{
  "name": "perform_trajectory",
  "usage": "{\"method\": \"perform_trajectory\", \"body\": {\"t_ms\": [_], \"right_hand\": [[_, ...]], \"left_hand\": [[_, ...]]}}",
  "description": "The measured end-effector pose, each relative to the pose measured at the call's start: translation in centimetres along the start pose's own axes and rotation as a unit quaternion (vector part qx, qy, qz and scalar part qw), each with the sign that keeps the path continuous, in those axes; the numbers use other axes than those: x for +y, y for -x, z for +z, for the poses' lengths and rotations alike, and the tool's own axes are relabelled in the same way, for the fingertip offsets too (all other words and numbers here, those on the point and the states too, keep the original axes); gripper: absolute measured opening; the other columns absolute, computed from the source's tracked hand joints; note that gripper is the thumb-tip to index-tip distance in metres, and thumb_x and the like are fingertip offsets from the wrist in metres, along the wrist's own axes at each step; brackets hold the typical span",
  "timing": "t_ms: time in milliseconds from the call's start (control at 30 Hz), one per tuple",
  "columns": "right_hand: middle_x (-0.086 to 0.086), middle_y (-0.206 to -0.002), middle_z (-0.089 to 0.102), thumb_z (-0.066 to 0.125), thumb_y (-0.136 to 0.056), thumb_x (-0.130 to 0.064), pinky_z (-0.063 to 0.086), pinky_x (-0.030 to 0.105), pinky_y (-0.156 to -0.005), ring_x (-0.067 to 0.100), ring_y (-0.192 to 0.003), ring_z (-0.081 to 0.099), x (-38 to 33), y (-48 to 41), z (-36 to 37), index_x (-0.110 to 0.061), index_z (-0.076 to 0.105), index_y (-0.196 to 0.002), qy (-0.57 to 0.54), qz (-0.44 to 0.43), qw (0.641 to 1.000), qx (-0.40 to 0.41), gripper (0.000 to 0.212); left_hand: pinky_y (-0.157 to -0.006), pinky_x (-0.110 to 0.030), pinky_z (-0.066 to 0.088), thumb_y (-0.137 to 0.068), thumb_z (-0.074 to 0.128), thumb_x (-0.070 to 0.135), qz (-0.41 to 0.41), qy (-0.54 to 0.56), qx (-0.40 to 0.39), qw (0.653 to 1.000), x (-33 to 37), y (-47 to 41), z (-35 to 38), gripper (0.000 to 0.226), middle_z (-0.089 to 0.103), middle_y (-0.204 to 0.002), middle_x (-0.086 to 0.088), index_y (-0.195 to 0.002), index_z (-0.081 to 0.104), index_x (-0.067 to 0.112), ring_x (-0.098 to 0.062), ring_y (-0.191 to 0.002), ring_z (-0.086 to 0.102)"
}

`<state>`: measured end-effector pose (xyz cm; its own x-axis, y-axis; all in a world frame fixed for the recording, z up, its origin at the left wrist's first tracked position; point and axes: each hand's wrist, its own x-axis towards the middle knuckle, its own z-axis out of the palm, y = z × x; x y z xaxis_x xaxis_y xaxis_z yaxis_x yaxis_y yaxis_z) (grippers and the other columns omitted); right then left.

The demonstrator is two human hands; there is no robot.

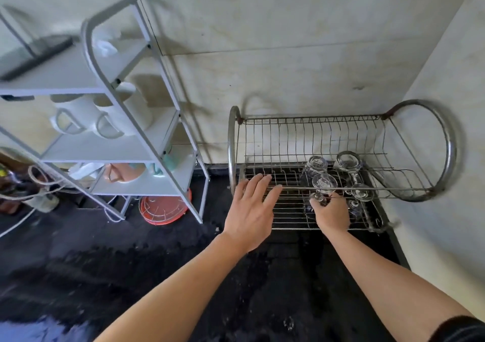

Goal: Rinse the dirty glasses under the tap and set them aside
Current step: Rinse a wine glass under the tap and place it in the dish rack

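Note:
A metal wire dish rack point(262, 212) stands on the dark wet counter against the wall. My right hand point(332, 214) is shut on a clear stemmed glass point(324, 184), held upside down by its bowl over the rack's lower tier, foot upward. My left hand point(252, 209) hovers open, fingers spread, over the rack's left front part, touching nothing I can make out. Another upturned glass point(316, 164) stands just behind the held one. Two more stemmed glasses point(350, 162) point(362, 193) rest upside down to the right. No tap is in view.
A white shelf unit point(147, 134) stands at the left with white jugs point(78, 117) and a pink cup point(122, 172). An orange lid with a wire trivet point(164, 208) lies under it. The black counter point(183, 276) is wet. Walls close in behind and at the right.

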<state>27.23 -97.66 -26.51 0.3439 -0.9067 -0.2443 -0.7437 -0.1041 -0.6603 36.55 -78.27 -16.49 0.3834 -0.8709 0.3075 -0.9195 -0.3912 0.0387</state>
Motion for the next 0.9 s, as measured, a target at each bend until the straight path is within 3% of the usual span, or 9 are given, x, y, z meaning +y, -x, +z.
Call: {"method": "perform_trajectory", "body": {"t_ms": [100, 200, 333, 533, 900], "right_hand": [[0.009, -0.131, 0.053, 0.062, -0.093, -0.030, 0.045, 0.040, -0.083, 0.028, -0.117, 0.054, 0.0, 3.5, -0.1, -0.010, 0.055, -0.127, -0.038, -0.033, 0.997, 0.052, 0.041], [0.003, -0.128, 0.059, 0.060, -0.094, -0.026, 0.045, 0.037, -0.088, 0.022, -0.112, 0.059, -0.7, 7.8, 1.6, -0.014, 0.059, -0.124, -0.078, -0.039, 0.996, 0.033, 0.033], [0.002, -0.116, 0.068, 0.060, -0.092, -0.025, 0.048, 0.038, -0.088, 0.026, -0.106, 0.061, -3.1, 15.5, 6.5, -0.015, 0.066, -0.116, -0.051, -0.086, 0.994, -0.042, 0.027], [-0.002, -0.110, 0.071, 0.063, -0.089, -0.026, 0.049, 0.035, -0.086, 0.023, -0.103, 0.064, -9.9, 28.3, 15.7, -0.018, 0.068, -0.111, -0.004, -0.213, 0.961, -0.174, 0.024], [-0.005, -0.107, 0.070, 0.066, -0.087, -0.029, 0.049, 0.032, -0.084, 0.021, -0.102, 0.063, -22.9, 46.6, 30.1, -0.020, 0.068, -0.109, 0.088, -0.420, 0.839, -0.334, 0.024]], "left_hand": [[-0.091, -0.043, 0.049, -0.076, 0.062, 0.011, 0.007, 0.040, 0.000, 0.999, -0.8, 4.1, -0.7, 0.037, 0.061, -0.120, -0.009, -0.114, 0.061, 0.013, -0.029, -0.111, 0.057], [-0.077, -0.040, 0.051, -0.086, 0.048, 0.017, -0.071, 0.057, -0.094, 0.991, -4.3, 9.6, -1.6, 0.024, 0.061, -0.100, -0.003, -0.104, 0.063, 0.013, -0.027, -0.090, 0.061], [-0.078, -0.039, 0.048, -0.096, 0.038, 0.023, -0.206, 0.024, -0.186, 0.960, -10.5, 19.0, -4.4, 0.026, 0.058, -0.108, -0.002, -0.115, 0.054, 0.015, -0.026, -0.099, 0.058], [-0.073, -0.039, 0.047, -0.095, 0.040, 0.024, -0.349, 0.001, -0.150, 0.925, -18.9, 33.8, -9.9, 0.023, 0.059, -0.107, -0.004, -0.110, 0.055, 0.016, -0.032, -0.096, 0.061], [-0.081, -0.040, 0.053, -0.095, 0.043, 0.027, -0.564, 0.014, -0.069, 0.823, -27.2, 54.0, -17.6, 0.023, 0.062, -0.106, -0.003, -0.111, 0.057, 0.018, -0.025, -0.096, 0.062]]}}
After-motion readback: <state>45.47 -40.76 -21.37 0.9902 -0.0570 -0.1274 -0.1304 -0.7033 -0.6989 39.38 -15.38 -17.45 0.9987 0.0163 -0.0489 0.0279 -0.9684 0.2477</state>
